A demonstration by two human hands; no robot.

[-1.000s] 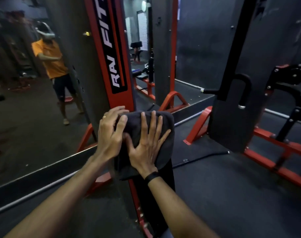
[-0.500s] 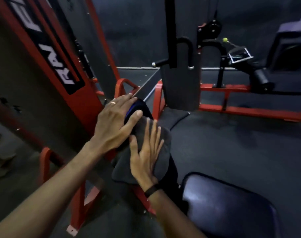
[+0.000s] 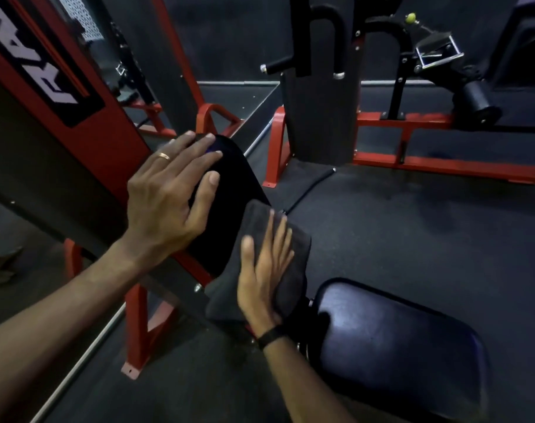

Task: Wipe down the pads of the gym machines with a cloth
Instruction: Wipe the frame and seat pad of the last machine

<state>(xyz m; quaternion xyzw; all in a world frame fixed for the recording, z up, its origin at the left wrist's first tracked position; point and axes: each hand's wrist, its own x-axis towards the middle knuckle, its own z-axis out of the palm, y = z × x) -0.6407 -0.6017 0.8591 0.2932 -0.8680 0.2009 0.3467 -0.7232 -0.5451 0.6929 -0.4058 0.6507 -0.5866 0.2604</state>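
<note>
- Two hands are seen in the head view, both laid on the back pad point(image 3: 235, 184), a dark upright pad taken here as the landmark.
- Flat, straight fingers of the right hand point(image 3: 264, 270) press the cloth point(image 3: 290, 254) against the lower part of the pad; nothing is gripped, the dark grey cloth is only pinned under the palm.
- Fingers of the left hand point(image 3: 168, 196) are spread and rest on the upper left side of the pad, seemingly to steady it; a ring is worn on one finger.
- Wiping of this pad is judged to be in hand, with its lower end being covered.
- Next, the cloth would need carrying to the seat pad point(image 3: 397, 346), just below and right of the back pad, which appears not yet wiped.
- Left of the pad, white letters are printed on a black strip of the red frame point(image 3: 113, 123); only a cut-off "RA" can be made out.
</note>
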